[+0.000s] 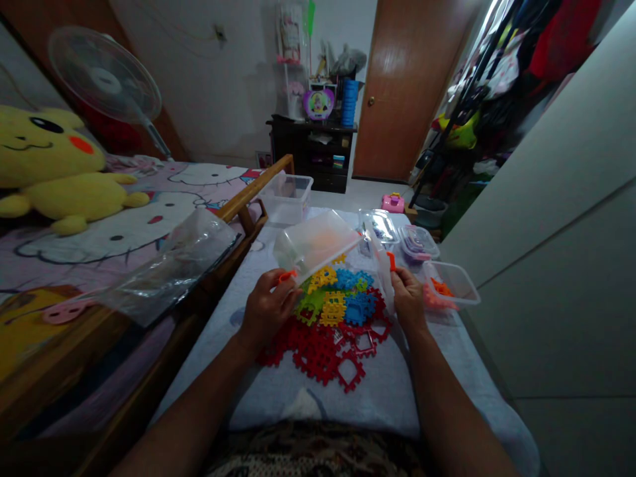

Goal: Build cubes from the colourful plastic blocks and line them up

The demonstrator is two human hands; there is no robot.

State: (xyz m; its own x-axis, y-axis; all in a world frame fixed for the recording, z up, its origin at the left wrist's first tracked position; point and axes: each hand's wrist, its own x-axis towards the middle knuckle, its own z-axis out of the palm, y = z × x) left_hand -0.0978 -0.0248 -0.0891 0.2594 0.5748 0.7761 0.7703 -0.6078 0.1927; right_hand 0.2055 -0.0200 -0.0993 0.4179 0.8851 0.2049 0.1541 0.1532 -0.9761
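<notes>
My left hand [268,306] is closed on the near edge of a translucent plastic box [318,245], by its orange latch [287,275]. The box is tilted on its side above a heap of toothed plastic building pieces. In my right hand [408,293] is a thin translucent plastic lid [381,268], held nearly upright, with an orange tab [391,261] at my fingers. Below and between the hands lie yellow pieces [332,309], blue pieces [360,308], green pieces [311,303] and red pieces [315,354].
On the right stand a clear tub with orange pieces [442,289] and a small lidded container [418,242]. A clear lidded container [383,226] and an open clear bin [288,199] are farther back. A wooden bed rail [248,199] borders the left, beside a plastic bag [173,265].
</notes>
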